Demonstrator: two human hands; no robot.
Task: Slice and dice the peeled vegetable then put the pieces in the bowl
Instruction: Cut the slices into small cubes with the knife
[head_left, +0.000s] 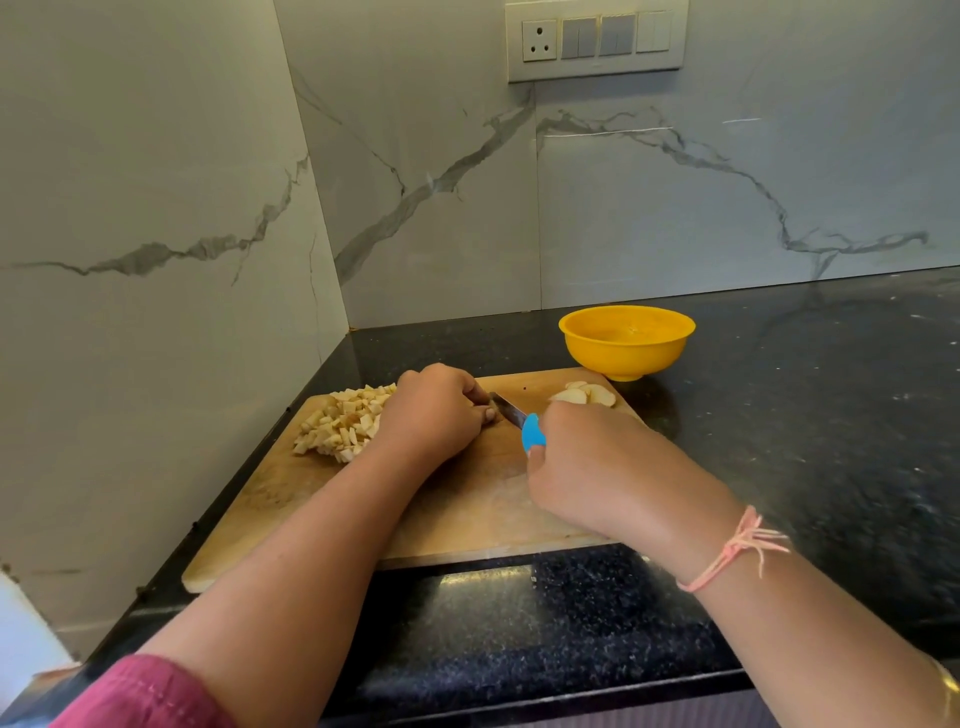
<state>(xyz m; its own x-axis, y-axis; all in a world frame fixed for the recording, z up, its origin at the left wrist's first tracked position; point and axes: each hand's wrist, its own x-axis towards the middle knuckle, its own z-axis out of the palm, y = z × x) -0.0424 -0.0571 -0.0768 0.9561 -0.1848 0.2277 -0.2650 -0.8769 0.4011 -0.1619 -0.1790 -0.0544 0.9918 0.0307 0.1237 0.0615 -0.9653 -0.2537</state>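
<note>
Maroon sleeve (140, 691) nearest, right hand (587, 462) gripping blue-handled knife (519, 420), left hand (436, 410) fingers curled beside blade, contents hidden, diced pieces (343, 423) left on cutting board (467, 519), slices (587, 395) far right, yellow bowl (626, 358) beyond.

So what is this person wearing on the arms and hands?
The left hand and right hand are bare, without gloves. A dark pink sleeve covers the left upper arm; both forearms are uncovered. A pale pink thread with loose knotted ends circles the right wrist.
</note>
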